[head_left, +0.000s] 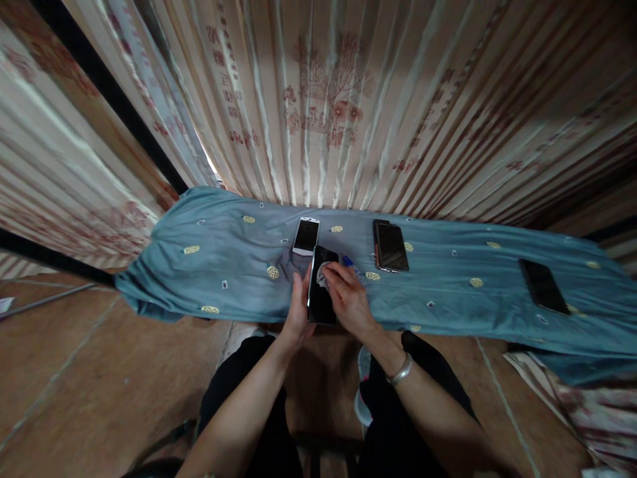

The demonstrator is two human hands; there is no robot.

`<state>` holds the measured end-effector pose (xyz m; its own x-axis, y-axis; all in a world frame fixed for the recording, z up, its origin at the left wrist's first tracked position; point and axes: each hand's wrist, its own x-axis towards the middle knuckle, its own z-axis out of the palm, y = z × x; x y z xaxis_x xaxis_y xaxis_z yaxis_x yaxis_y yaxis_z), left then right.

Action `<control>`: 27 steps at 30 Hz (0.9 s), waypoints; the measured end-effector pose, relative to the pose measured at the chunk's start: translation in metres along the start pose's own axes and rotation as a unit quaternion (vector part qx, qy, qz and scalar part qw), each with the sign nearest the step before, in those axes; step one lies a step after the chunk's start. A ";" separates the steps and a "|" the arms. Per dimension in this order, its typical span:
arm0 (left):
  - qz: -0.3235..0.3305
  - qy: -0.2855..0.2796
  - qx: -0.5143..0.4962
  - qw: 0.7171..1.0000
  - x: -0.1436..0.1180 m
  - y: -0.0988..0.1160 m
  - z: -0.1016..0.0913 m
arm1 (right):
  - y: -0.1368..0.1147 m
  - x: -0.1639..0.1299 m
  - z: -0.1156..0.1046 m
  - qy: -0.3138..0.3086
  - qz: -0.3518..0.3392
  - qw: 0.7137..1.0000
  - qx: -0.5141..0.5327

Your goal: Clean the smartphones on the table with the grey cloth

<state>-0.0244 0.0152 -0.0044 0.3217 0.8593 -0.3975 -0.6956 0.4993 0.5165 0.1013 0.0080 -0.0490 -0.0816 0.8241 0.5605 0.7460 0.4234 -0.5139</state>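
Observation:
My left hand is closed around the side of a black smartphone, keeping it tilted above the near edge of the cloth. Pinched in the fingers of my right hand is a crumpled pale wipe, pressed against the upper part of the phone's dark screen. Just beyond lies a white smartphone with a black screen. A blue object, partly hidden behind my right hand, rests on the cloth; its kind is unclear.
A blue-green cloth with yellow pineapple prints covers the long, narrow surface. To the right lie dark phones, apparently stacked, and another black phone. A patterned curtain hangs behind. A dark pole slants down at the left.

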 end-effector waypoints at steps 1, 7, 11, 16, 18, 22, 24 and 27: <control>-0.002 0.002 0.000 1.000 0.000 0.001 0.000 | -0.002 -0.001 0.000 -0.001 -0.007 1.000 0.003; 0.008 0.043 0.011 0.999 0.004 0.004 -0.005 | -0.027 -0.014 0.000 -0.031 -0.073 0.997 0.007; 0.020 0.051 0.023 0.998 0.007 0.002 -0.010 | -0.035 -0.020 0.003 -0.029 -0.131 0.991 -0.006; 0.034 0.043 0.019 0.998 0.008 -0.008 -0.014 | -0.020 -0.011 0.005 -0.033 -0.131 0.990 -0.050; 0.025 0.026 0.034 0.999 0.008 -0.013 -0.016 | -0.011 -0.004 0.004 -0.021 -0.114 0.991 -0.067; 0.073 -0.038 0.113 0.990 0.010 -0.024 -0.027 | 0.003 0.009 0.000 -0.003 -0.079 0.993 -0.089; 0.106 -0.073 0.156 0.979 0.012 -0.027 -0.033 | 0.008 0.013 -0.001 -0.008 -0.056 0.994 -0.095; 0.130 -0.096 0.210 0.964 0.013 -0.029 -0.038 | 0.010 0.018 -0.003 -0.014 -0.029 0.995 -0.093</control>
<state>-0.0242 0.0077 -0.0539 0.3118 0.9463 -0.0860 -0.4602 0.2295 0.8577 0.1095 0.0263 -0.0423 -0.1455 0.8113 0.5662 0.8486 0.3966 -0.3503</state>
